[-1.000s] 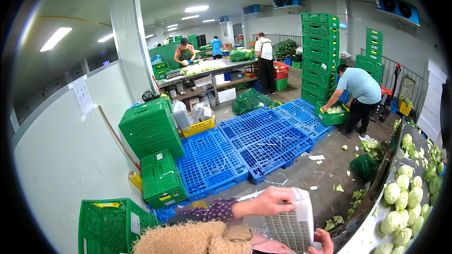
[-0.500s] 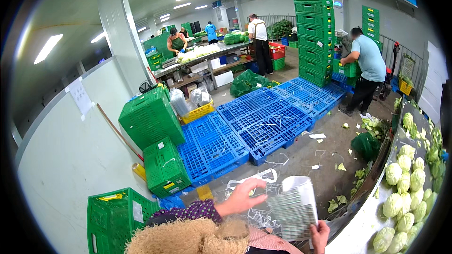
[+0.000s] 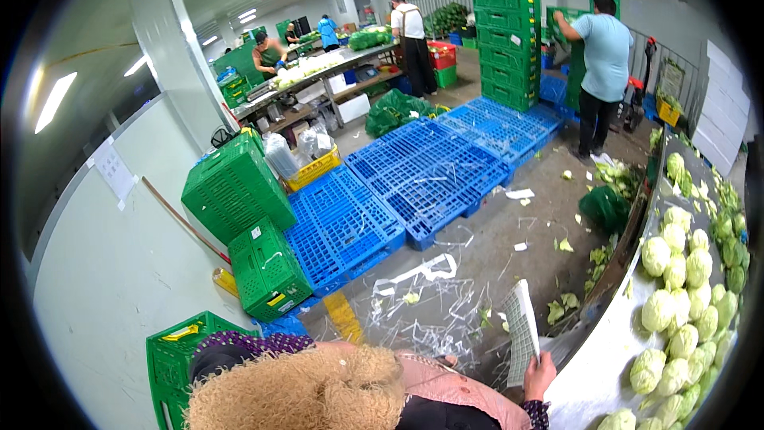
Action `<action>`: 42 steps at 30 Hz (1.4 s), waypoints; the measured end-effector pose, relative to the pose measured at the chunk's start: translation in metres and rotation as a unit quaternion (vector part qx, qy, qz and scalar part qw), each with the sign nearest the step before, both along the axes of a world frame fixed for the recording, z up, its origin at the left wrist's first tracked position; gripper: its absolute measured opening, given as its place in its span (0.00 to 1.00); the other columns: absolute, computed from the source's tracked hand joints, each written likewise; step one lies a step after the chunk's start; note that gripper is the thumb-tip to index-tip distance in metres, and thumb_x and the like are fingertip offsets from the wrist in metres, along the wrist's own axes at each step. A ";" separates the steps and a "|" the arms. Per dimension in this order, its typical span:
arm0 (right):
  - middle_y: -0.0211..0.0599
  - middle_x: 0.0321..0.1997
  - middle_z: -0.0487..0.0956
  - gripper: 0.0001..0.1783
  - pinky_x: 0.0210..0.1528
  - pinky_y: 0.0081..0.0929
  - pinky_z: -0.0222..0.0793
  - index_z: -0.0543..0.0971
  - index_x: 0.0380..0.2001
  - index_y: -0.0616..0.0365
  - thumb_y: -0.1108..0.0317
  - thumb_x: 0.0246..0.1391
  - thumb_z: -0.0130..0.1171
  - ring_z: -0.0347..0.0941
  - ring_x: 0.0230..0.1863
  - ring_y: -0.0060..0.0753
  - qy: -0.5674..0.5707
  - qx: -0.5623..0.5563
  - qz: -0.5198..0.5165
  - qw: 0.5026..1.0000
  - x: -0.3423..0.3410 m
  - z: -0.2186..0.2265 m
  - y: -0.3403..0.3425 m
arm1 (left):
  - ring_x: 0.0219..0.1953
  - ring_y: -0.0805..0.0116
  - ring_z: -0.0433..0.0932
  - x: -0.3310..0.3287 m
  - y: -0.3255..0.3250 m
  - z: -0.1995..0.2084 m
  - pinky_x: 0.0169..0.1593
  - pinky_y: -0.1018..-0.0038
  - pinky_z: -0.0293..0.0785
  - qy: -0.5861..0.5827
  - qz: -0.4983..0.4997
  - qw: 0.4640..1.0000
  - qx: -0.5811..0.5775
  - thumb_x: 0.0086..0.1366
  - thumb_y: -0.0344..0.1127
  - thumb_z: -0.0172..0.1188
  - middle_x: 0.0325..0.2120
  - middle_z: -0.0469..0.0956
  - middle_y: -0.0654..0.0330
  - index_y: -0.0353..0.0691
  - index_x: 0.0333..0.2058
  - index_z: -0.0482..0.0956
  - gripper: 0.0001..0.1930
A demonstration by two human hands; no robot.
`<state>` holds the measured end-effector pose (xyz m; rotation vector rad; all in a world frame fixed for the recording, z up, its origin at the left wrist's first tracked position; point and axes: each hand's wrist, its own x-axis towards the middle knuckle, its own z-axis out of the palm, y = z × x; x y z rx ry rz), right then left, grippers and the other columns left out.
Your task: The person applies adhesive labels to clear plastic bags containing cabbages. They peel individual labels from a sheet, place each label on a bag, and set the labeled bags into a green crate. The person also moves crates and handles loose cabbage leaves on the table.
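My right hand [image 3: 539,377] is closed on the lower edge of a sheaf of printed label sheets [image 3: 521,333], white with rows of green-grey print. The sheets stand tilted, seen nearly edge-on. From the lower left comes my left arm in a purple dotted sleeve [image 3: 259,341]. Only a sliver of my left hand [image 3: 338,345] shows; its fingers are hidden behind a tan fuzzy piece [image 3: 298,390] across the bottom of the view. Beside that lies the pink cloth [image 3: 458,386] of my clothing.
Pale green cabbages [image 3: 672,295] cover a table at right. Blue pallets [image 3: 430,175] lie ahead, with green crates [image 3: 239,191] at left and a tall crate stack [image 3: 505,40] behind. Scattered white strips [image 3: 422,318] litter the floor. A co-worker [image 3: 601,64] handles a crate; others work at a far table.
My left hand has drawn back from the sheets toward the lower left, mostly out of sight. The sheets have turned edge-on in my right hand. The view shifted; the co-worker at right has straightened, lifting a crate.
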<state>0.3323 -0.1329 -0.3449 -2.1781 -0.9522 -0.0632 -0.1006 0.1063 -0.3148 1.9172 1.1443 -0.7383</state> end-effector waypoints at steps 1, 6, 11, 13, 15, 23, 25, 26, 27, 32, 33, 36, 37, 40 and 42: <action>0.50 0.24 0.76 0.08 0.30 0.46 0.67 0.74 0.31 0.60 0.75 0.45 0.60 0.73 0.27 0.57 -0.005 0.012 0.001 1.000 0.002 -0.004 0.001 | 0.49 0.61 0.74 -0.001 0.000 -0.001 0.52 0.64 0.70 -0.003 0.006 1.000 0.000 0.62 0.53 0.58 0.46 0.74 0.53 0.40 0.48 0.73 0.24; 0.50 0.25 0.77 0.06 0.29 0.44 0.68 0.75 0.30 0.60 0.73 0.47 0.60 0.74 0.27 0.55 0.015 0.007 -0.023 1.000 0.003 -0.007 -0.002 | 0.47 0.62 0.74 0.005 0.001 -0.014 0.51 0.65 0.70 -0.024 0.025 0.999 -0.010 0.62 0.53 0.58 0.45 0.74 0.54 0.40 0.47 0.73 0.23; 0.50 0.25 0.77 0.06 0.30 0.43 0.68 0.75 0.30 0.61 0.74 0.48 0.60 0.74 0.28 0.55 0.032 0.006 -0.032 0.999 0.001 -0.005 -0.002 | 0.46 0.63 0.74 0.007 -0.005 -0.017 0.49 0.65 0.70 -0.028 0.044 0.998 -0.022 0.62 0.53 0.58 0.44 0.74 0.54 0.40 0.46 0.74 0.23; 0.50 0.25 0.77 0.07 0.30 0.43 0.68 0.75 0.30 0.61 0.74 0.47 0.61 0.74 0.28 0.55 0.027 -0.001 -0.030 0.999 0.002 -0.002 -0.002 | 0.46 0.63 0.74 0.006 -0.003 -0.022 0.49 0.65 0.70 -0.035 0.051 0.998 -0.025 0.62 0.53 0.58 0.44 0.75 0.54 0.40 0.45 0.74 0.23; 0.50 0.25 0.77 0.07 0.30 0.43 0.68 0.75 0.30 0.61 0.74 0.46 0.61 0.74 0.28 0.55 0.021 0.002 -0.026 0.999 0.000 -0.002 -0.003 | 0.45 0.63 0.74 0.004 -0.003 -0.023 0.48 0.65 0.70 -0.037 0.052 0.998 -0.030 0.62 0.53 0.58 0.43 0.75 0.55 0.40 0.45 0.74 0.23; 0.49 0.24 0.77 0.07 0.29 0.42 0.67 0.75 0.30 0.61 0.74 0.46 0.61 0.74 0.27 0.55 0.020 -0.004 -0.033 0.999 0.003 -0.012 -0.001 | 0.44 0.64 0.75 0.003 0.002 -0.021 0.46 0.66 0.71 -0.033 0.049 0.998 -0.033 0.62 0.53 0.58 0.41 0.75 0.55 0.40 0.43 0.74 0.22; 0.50 0.24 0.77 0.07 0.29 0.42 0.67 0.75 0.30 0.61 0.74 0.46 0.61 0.73 0.27 0.56 0.030 -0.007 -0.037 0.999 0.001 -0.004 0.000 | 0.43 0.64 0.75 0.004 0.003 -0.024 0.46 0.66 0.71 -0.033 0.049 0.998 -0.039 0.62 0.53 0.58 0.41 0.75 0.55 0.40 0.43 0.74 0.22; 0.50 0.24 0.76 0.07 0.29 0.43 0.67 0.75 0.29 0.61 0.74 0.46 0.61 0.73 0.27 0.56 0.030 -0.006 -0.038 0.999 0.001 -0.005 0.000 | 0.43 0.64 0.75 0.003 0.005 -0.023 0.46 0.67 0.71 -0.034 0.048 0.998 -0.040 0.62 0.53 0.58 0.41 0.75 0.56 0.40 0.43 0.74 0.22; 0.50 0.24 0.76 0.07 0.29 0.43 0.67 0.74 0.29 0.61 0.74 0.46 0.61 0.73 0.27 0.56 0.029 -0.004 -0.039 0.999 0.001 -0.006 0.000 | 0.43 0.64 0.75 0.002 0.007 -0.023 0.45 0.67 0.71 -0.032 0.046 0.998 -0.039 0.62 0.53 0.58 0.40 0.75 0.56 0.40 0.42 0.74 0.22; 0.52 0.25 0.77 0.08 0.30 0.45 0.68 0.76 0.32 0.61 0.73 0.46 0.61 0.74 0.28 0.57 0.019 -0.026 -0.031 0.999 0.001 -0.006 -0.002 | 0.42 0.65 0.75 -0.003 0.008 -0.022 0.44 0.67 0.71 -0.029 0.052 0.997 -0.044 0.62 0.53 0.59 0.39 0.76 0.56 0.40 0.41 0.75 0.21; 0.52 0.25 0.77 0.08 0.31 0.45 0.68 0.76 0.32 0.61 0.73 0.46 0.61 0.74 0.28 0.57 0.016 -0.033 -0.032 0.999 0.001 -0.005 -0.002 | 0.41 0.65 0.75 -0.003 0.008 -0.023 0.44 0.67 0.71 -0.028 0.053 0.997 -0.045 0.62 0.53 0.59 0.39 0.76 0.56 0.40 0.41 0.75 0.21; 0.51 0.26 0.77 0.07 0.32 0.45 0.68 0.76 0.32 0.60 0.73 0.47 0.61 0.74 0.29 0.57 0.016 -0.054 -0.037 0.998 0.001 -0.004 -0.001 | 0.41 0.65 0.75 -0.003 0.011 -0.022 0.43 0.68 0.71 -0.028 0.052 0.997 -0.047 0.62 0.53 0.59 0.38 0.76 0.56 0.40 0.41 0.75 0.21; 0.51 0.26 0.77 0.07 0.31 0.45 0.68 0.76 0.32 0.60 0.73 0.47 0.61 0.74 0.29 0.57 0.017 -0.052 -0.037 0.998 0.001 -0.005 -0.001 | 0.40 0.66 0.75 -0.003 0.011 -0.021 0.43 0.68 0.71 -0.029 0.052 0.997 -0.048 0.62 0.53 0.59 0.38 0.76 0.57 0.40 0.40 0.75 0.21; 0.51 0.26 0.77 0.08 0.31 0.45 0.68 0.76 0.31 0.60 0.73 0.47 0.61 0.74 0.29 0.57 0.023 -0.052 -0.038 0.998 0.000 -0.005 -0.001 | 0.40 0.66 0.75 -0.006 0.011 -0.020 0.42 0.68 0.71 -0.025 0.050 0.997 -0.050 0.62 0.53 0.59 0.37 0.76 0.57 0.39 0.40 0.75 0.21; 0.51 0.26 0.77 0.08 0.31 0.45 0.68 0.76 0.31 0.60 0.72 0.46 0.61 0.74 0.29 0.57 0.025 -0.063 -0.039 0.997 0.001 0.000 0.000 | 0.39 0.66 0.75 -0.005 0.013 -0.019 0.42 0.68 0.71 -0.029 0.048 0.997 -0.050 0.62 0.53 0.59 0.37 0.76 0.57 0.39 0.39 0.75 0.20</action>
